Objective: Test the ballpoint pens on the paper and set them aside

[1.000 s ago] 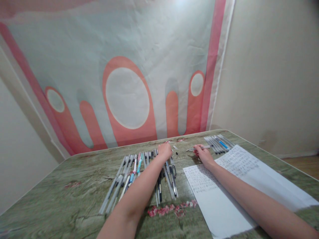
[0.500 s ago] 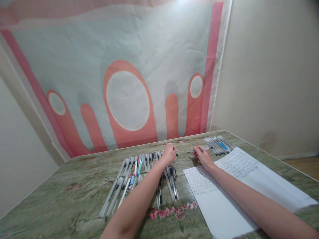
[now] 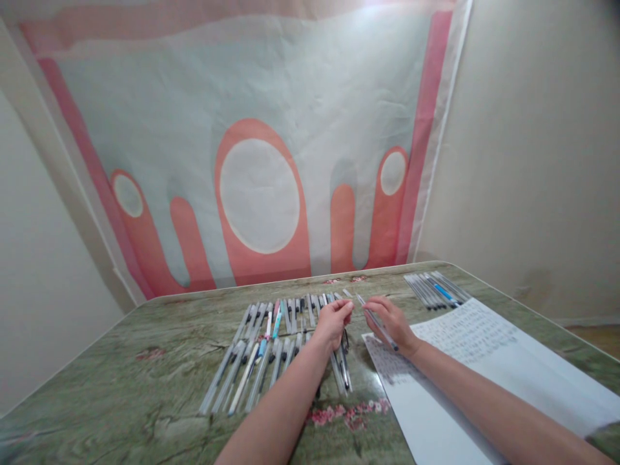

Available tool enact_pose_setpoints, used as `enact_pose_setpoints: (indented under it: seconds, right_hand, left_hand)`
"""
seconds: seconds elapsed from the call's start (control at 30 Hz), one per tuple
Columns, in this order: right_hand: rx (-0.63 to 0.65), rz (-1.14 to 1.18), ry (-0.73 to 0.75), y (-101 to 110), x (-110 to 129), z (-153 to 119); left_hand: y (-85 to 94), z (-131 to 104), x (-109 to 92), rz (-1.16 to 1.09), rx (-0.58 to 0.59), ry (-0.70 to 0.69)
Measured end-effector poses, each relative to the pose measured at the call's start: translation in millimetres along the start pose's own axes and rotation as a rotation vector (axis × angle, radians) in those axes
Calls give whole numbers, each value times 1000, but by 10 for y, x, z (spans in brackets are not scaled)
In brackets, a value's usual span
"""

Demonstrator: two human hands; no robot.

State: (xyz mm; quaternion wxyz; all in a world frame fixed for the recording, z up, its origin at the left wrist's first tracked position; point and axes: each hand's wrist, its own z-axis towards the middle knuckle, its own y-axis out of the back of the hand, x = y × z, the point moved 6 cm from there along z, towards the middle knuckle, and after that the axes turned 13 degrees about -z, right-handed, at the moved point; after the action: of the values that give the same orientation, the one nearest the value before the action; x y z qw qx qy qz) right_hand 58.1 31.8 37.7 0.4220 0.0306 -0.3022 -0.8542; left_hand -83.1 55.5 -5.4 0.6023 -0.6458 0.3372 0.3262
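Slanting through the fingers of my right hand (image 3: 390, 323) is a slim clear pen (image 3: 379, 324), its dark end low over the paper and its other end pointing up and left. My left hand (image 3: 335, 323) is pinched closed just left of the pen's upper end; whatever its fingertips hold is too small to make out. Under and beside my left arm, rows of clear and coloured pens (image 3: 264, 371) lie on the table, some hidden by the forearm. A sheet of handwritten paper (image 3: 450, 387) lies beneath my right forearm.
A separate group of pens (image 3: 431, 290), one of them blue, lies at the back right of the wood-patterned table (image 3: 121, 387). Pink flowers (image 3: 349, 413) are printed on the tabletop. Behind the table hangs a patterned cloth (image 3: 300, 84).
My right hand has drawn left and nearer with the pen, which now tilts the other way. My left hand has come lower and closer to it. The view has shifted slightly.
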Motion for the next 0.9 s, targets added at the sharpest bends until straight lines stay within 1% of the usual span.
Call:
enact_pose_setpoints:
  seconds: [0.27, 0.47, 0.67, 0.73, 0.9]
  right_hand:
    - [-15, -17, 154, 20, 98, -34]
    - [13, -37, 225, -3, 175, -50]
    - [7, -80, 256, -6, 218, -52]
    - [5, -86, 271, -12, 233, -52]
    - [-46, -80, 292, 5, 261, -49]
  left_hand:
    - [40, -36, 11, -274, -64, 115]
    - [22, -51, -8, -352, -31, 113]
    - [13, -57, -19, -325, -11, 68]
    - [17, -54, -17, -279, -5, 39]
    - [36, -47, -21, -126, 11, -54]
